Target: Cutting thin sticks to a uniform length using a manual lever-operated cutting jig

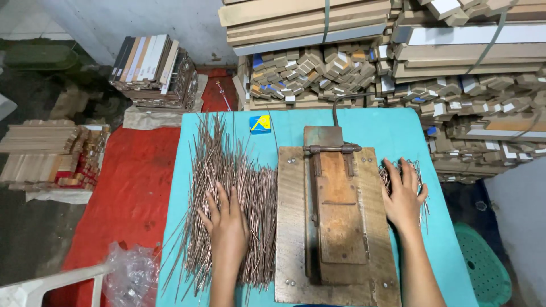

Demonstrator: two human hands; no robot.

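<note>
My left hand (227, 224) lies flat, fingers spread, on a wide heap of thin copper-coloured metal rods (227, 176) on the left part of a turquoise table (392, 128). My right hand (402, 196) rests open on a smaller bunch of bent wire pieces (420, 170) at the table's right side. Between the hands sits a wooden board (290, 227) carrying a rusty hinged metal press (335, 210), its hinge bar at the far end. Neither hand grips anything.
A small blue and yellow box (260, 124) lies at the table's far side. Stacks of wooden frame mouldings (398, 62) fill the back and right. More moulding bundles (151, 71) stand left on a red mat (128, 193). A green stool (483, 267) stands at lower right.
</note>
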